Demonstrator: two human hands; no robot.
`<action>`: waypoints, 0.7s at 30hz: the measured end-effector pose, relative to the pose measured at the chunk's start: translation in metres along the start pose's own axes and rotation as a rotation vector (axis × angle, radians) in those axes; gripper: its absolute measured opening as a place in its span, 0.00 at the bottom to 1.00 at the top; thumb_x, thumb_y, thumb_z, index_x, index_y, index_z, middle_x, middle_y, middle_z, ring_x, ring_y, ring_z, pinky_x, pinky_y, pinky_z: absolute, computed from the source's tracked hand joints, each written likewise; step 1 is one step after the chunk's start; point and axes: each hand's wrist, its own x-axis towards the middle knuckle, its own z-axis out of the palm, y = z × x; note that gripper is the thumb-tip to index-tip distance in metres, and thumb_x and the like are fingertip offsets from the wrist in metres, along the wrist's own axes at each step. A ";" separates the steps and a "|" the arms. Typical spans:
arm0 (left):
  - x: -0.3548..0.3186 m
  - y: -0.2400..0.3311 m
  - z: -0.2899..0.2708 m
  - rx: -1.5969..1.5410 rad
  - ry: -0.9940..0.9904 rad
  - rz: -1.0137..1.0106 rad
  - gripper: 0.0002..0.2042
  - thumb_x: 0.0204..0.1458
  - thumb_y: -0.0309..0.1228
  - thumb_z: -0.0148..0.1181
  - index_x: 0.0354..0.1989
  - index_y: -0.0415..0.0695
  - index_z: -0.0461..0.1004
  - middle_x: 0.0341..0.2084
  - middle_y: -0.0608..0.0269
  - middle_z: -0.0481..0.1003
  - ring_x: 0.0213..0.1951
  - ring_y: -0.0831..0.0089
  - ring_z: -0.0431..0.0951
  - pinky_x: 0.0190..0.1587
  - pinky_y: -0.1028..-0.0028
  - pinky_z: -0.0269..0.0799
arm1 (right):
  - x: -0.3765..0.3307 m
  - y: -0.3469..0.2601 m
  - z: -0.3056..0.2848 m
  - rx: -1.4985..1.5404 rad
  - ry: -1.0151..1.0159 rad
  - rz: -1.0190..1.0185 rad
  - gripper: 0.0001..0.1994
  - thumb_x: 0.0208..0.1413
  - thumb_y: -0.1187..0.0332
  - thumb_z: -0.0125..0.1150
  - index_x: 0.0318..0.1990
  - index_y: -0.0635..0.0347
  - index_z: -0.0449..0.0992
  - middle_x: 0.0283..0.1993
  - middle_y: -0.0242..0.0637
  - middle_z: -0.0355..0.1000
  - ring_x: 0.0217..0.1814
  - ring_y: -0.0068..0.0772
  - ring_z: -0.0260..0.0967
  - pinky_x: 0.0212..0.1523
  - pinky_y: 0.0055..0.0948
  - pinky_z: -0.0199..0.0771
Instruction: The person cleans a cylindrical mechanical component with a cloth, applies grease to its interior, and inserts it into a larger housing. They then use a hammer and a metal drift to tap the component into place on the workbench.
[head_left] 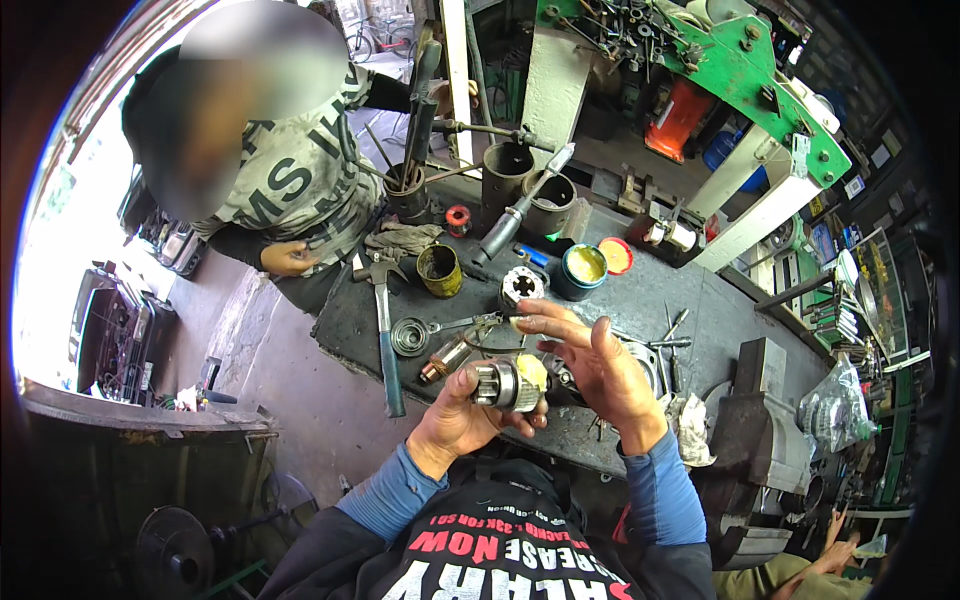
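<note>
My left hand is closed around a toothed metal starter drive gear, held over the bench's near edge. A lump of yellow grease sits on the gear's right end. My right hand is raised just right of it, fingers stretched and apart, with a smear of grease at a fingertip. Beyond the hands stand a round metal housing and a blue tub of yellow grease. The tub's red lid lies beside it. An armature with a copper end rests left of my hands.
A claw hammer lies along the left bench edge, near a yellow can. Metal cylinders and a power tool stand behind. A large vise is at right. A co-worker stands across the bench; another person's hands show lower right.
</note>
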 end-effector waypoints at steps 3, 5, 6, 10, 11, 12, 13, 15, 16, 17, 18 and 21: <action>-0.004 -0.006 0.005 -0.102 -0.030 -0.029 0.52 0.52 0.73 0.63 0.68 0.34 0.69 0.47 0.41 0.81 0.49 0.49 0.85 0.49 0.60 0.87 | 0.005 0.006 0.002 0.151 -0.113 0.048 0.50 0.70 0.26 0.28 0.66 0.68 0.77 0.83 0.45 0.53 0.81 0.45 0.54 0.76 0.47 0.55; -0.007 -0.015 0.001 -0.156 0.009 -0.036 0.54 0.50 0.77 0.60 0.67 0.35 0.69 0.46 0.42 0.81 0.47 0.50 0.85 0.47 0.62 0.87 | 0.003 0.009 0.009 0.230 -0.135 0.093 0.51 0.70 0.25 0.27 0.66 0.68 0.76 0.83 0.45 0.53 0.80 0.45 0.55 0.76 0.48 0.56; -0.007 -0.016 0.001 -0.186 0.011 -0.033 0.55 0.49 0.78 0.60 0.67 0.34 0.69 0.46 0.42 0.81 0.47 0.50 0.85 0.47 0.63 0.88 | 0.001 0.005 0.013 0.260 -0.127 0.122 0.51 0.69 0.25 0.26 0.66 0.68 0.76 0.83 0.45 0.53 0.80 0.46 0.56 0.76 0.48 0.57; -0.005 -0.017 0.005 -0.260 0.045 -0.011 0.55 0.50 0.79 0.56 0.65 0.32 0.70 0.46 0.43 0.82 0.45 0.51 0.86 0.44 0.64 0.89 | -0.003 0.004 0.024 0.302 -0.097 0.142 0.53 0.68 0.24 0.24 0.68 0.68 0.75 0.83 0.46 0.52 0.79 0.48 0.58 0.77 0.47 0.57; -0.005 -0.017 0.005 -0.270 0.050 -0.006 0.55 0.51 0.79 0.56 0.65 0.32 0.70 0.45 0.43 0.82 0.45 0.51 0.86 0.44 0.64 0.89 | -0.004 0.006 0.025 0.318 -0.083 0.137 0.53 0.68 0.24 0.24 0.68 0.67 0.74 0.83 0.46 0.52 0.79 0.48 0.58 0.78 0.47 0.57; -0.005 -0.017 0.005 -0.275 0.042 -0.007 0.54 0.52 0.78 0.55 0.64 0.31 0.70 0.45 0.43 0.82 0.45 0.51 0.86 0.45 0.64 0.89 | -0.004 0.007 0.025 0.315 -0.091 0.121 0.53 0.68 0.24 0.25 0.69 0.67 0.74 0.84 0.46 0.52 0.81 0.48 0.55 0.78 0.48 0.55; -0.005 -0.017 0.005 -0.289 0.053 -0.012 0.54 0.52 0.78 0.55 0.64 0.32 0.71 0.45 0.43 0.82 0.45 0.51 0.86 0.45 0.63 0.89 | -0.005 0.008 0.026 0.319 -0.079 0.117 0.52 0.68 0.24 0.25 0.69 0.67 0.74 0.84 0.46 0.52 0.82 0.48 0.54 0.78 0.49 0.54; -0.006 -0.018 0.007 -0.316 0.075 -0.024 0.53 0.53 0.78 0.54 0.64 0.32 0.71 0.45 0.43 0.82 0.45 0.50 0.86 0.46 0.63 0.88 | -0.009 0.011 0.027 0.327 -0.053 0.110 0.52 0.68 0.24 0.26 0.69 0.65 0.74 0.83 0.47 0.52 0.83 0.49 0.52 0.79 0.51 0.54; -0.005 -0.018 0.008 -0.331 0.080 -0.027 0.53 0.54 0.78 0.53 0.64 0.32 0.71 0.45 0.42 0.82 0.45 0.50 0.86 0.46 0.62 0.88 | -0.010 0.012 0.026 0.332 -0.051 0.096 0.51 0.68 0.24 0.28 0.70 0.66 0.73 0.84 0.45 0.52 0.83 0.47 0.51 0.77 0.48 0.55; -0.005 -0.018 0.008 -0.347 0.084 -0.031 0.52 0.55 0.77 0.52 0.64 0.33 0.71 0.46 0.42 0.82 0.45 0.50 0.86 0.47 0.62 0.88 | -0.011 0.014 0.026 0.337 -0.048 0.081 0.51 0.68 0.24 0.29 0.70 0.66 0.73 0.84 0.42 0.52 0.83 0.46 0.51 0.76 0.45 0.57; -0.004 -0.019 0.009 -0.363 0.087 -0.035 0.52 0.55 0.77 0.52 0.64 0.33 0.71 0.46 0.42 0.82 0.45 0.50 0.86 0.47 0.62 0.88 | -0.012 0.015 0.026 0.342 -0.045 0.066 0.51 0.68 0.24 0.30 0.71 0.66 0.72 0.84 0.40 0.52 0.83 0.44 0.51 0.75 0.43 0.58; -0.002 -0.019 0.010 -0.342 0.070 -0.003 0.50 0.58 0.76 0.50 0.65 0.34 0.71 0.47 0.42 0.82 0.45 0.50 0.86 0.47 0.61 0.87 | -0.014 0.010 0.029 0.330 -0.022 0.043 0.49 0.69 0.25 0.32 0.70 0.65 0.74 0.84 0.41 0.52 0.83 0.45 0.50 0.76 0.44 0.55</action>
